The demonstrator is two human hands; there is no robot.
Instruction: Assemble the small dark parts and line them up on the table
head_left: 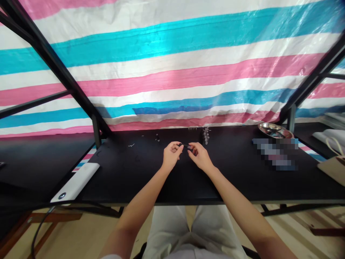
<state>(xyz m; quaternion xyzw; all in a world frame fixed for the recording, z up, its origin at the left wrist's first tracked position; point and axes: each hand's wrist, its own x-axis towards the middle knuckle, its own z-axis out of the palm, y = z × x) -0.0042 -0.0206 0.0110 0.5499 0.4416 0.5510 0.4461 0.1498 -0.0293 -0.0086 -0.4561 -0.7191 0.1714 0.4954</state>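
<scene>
A small dark, slim piece (184,145) stretches between my two hands above the black table (129,180). My left hand (171,154) pinches its left end between thumb and fingers. At its other end my right hand (199,155) closes on it with the fingertips. The piece is too small for me to tell its kind. Just beyond my right hand stands a cluster of small clear and dark pieces (206,136). A tiny dark piece (157,137) lies beyond my left hand, with a thin white scrap (131,145) to its left.
A white power-bank-like box (77,181) with a cable lies at the left edge. At the back right sits a shiny metal dish (275,130), a blurred-out patch in front of it. Black frame bars (58,68) slant up on both sides before a striped sheet (175,82).
</scene>
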